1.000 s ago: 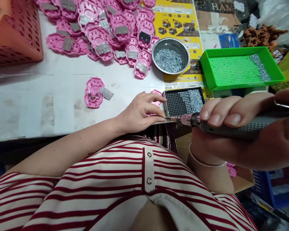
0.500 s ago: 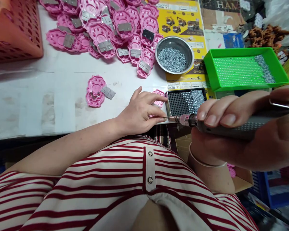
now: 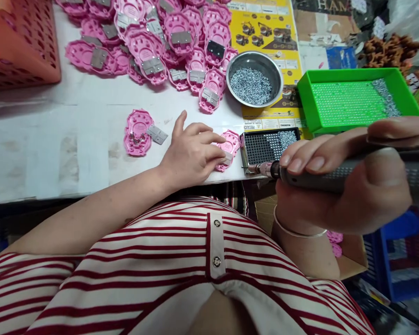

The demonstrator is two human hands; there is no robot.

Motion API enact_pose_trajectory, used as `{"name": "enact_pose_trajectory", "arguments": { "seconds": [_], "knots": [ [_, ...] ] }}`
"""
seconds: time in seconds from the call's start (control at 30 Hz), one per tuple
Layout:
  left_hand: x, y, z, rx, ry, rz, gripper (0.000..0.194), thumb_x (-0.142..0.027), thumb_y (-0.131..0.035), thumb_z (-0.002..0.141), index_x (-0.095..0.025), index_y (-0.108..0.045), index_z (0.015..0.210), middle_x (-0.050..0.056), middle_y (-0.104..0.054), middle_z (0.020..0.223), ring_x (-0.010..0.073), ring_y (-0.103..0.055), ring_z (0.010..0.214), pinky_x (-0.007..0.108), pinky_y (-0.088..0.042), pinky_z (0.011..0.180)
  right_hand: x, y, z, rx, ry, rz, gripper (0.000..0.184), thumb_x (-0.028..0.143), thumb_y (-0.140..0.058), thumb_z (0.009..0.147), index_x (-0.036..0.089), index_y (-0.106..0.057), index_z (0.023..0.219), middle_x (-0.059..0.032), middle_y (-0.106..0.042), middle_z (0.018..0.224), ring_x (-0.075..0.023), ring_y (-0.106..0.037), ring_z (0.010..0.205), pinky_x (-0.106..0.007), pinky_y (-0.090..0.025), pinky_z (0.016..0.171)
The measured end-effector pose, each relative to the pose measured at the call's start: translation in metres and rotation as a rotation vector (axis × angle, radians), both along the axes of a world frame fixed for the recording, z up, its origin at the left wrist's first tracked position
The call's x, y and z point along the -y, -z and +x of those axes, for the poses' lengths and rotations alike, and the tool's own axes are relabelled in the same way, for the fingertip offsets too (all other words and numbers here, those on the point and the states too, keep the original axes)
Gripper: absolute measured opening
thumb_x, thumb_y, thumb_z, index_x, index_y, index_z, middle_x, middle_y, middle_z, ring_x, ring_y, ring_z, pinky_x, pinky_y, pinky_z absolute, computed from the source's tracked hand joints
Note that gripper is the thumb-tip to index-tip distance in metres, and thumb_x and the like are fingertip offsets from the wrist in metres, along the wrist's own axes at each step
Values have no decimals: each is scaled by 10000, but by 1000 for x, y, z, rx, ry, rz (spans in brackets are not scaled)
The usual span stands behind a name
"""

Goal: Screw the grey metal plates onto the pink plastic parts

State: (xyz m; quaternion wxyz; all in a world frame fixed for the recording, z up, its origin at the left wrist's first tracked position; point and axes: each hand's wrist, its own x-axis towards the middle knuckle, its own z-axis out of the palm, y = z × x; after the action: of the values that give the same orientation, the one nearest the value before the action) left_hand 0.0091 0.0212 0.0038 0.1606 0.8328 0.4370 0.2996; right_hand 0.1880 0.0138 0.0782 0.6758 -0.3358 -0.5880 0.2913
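My right hand (image 3: 342, 177) is wrapped around a grey electric screwdriver (image 3: 317, 179), its bit pointing left over the near left corner of a small black screw tray (image 3: 261, 148). My left hand (image 3: 192, 151) lies at the left side of a pink plastic casing (image 3: 232, 142) on the table edge. Its fingertips hold the casing near the small grey metal plate (image 3: 227, 159); the thumb is mostly hidden and the little finger sticks out. Farther left lies another pink casing (image 3: 138, 123), with a loose metal plate (image 3: 157, 134) overlapping its right side.
Many pink casings with metal plates (image 3: 152, 65) are piled at the back. A steel bowl of screws (image 3: 254, 56) and a green tray (image 3: 356, 125) stand back right. An orange basket (image 3: 24, 46) stands at the far left. A cardboard box (image 3: 352, 263) sits below the table.
My left hand has moved left from the screwdriver tip onto the pink casing, uncovering more of it. The screwdriver has shifted slightly left, and its bit now shows free of my fingers.
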Motion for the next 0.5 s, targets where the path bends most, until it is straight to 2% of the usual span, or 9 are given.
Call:
{"name": "enact_pose_trajectory", "arguments": {
  "seconds": [0.07, 0.1, 0.2, 0.27, 0.37, 0.5],
  "knots": [
    [-4, 4, -3, -9, 10, 13, 143, -344, -661, 918, -330, -793, 864, -8, -777, 1066, 296, -608, 1162, 741, -127, 1222, -4, 11, 1, -49, 4, 201, 135, 326, -538, 864, 275, -543, 740, 47, -300, 547, -49, -392, 427, -195, -438, 410],
    [-5, 5, -4, -14, 22, 16, 139, -342, -663, 917, -334, -793, 868, -11, -779, 1056, 298, -606, 1181, 736, -111, 1231, -6, 16, 1, -74, 12, 250, 134, 287, -530, 864, 269, -571, 738, 42, -289, 555, -43, -374, 432, -184, -442, 411],
    [-8, 6, -4, -25, 60, 30, 149, -334, -652, 925, -335, -791, 873, -10, -785, 1032, 299, -610, 1211, 725, -57, 1249, -10, 27, 0, -92, 9, 243, 103, 294, -553, 867, 279, -616, 787, 47, -250, 554, -35, -335, 420, -171, -437, 407],
    [-9, 6, -4, -40, 87, 36, 154, -331, -642, 934, -333, -785, 875, -12, -785, 1032, 300, -619, 1212, 731, -32, 1247, -11, 31, -1, -92, 27, 207, 98, 301, -547, 866, 307, -640, 898, 50, -262, 567, -38, -354, 431, -181, -437, 423],
    [-11, 6, -5, -78, 140, 53, 151, -308, -635, 943, -325, -776, 894, -11, -786, 1040, 303, -641, 1192, 768, -11, 1223, -10, 36, -2, -72, 41, 113, 218, 372, -494, 884, 366, -590, 1080, 49, -358, 624, -61, -453, 481, -221, -439, 443],
    [-18, 4, -8, -147, 213, 94, 205, -234, -586, 967, -303, -775, 923, -17, -790, 1012, 287, -679, 1138, 759, -40, 1227, -11, 40, -3, -70, 50, 102, 234, 434, -486, 871, 379, -527, 1095, 51, -347, 637, -65, -467, 467, -210, -382, 418]
  ]
}}
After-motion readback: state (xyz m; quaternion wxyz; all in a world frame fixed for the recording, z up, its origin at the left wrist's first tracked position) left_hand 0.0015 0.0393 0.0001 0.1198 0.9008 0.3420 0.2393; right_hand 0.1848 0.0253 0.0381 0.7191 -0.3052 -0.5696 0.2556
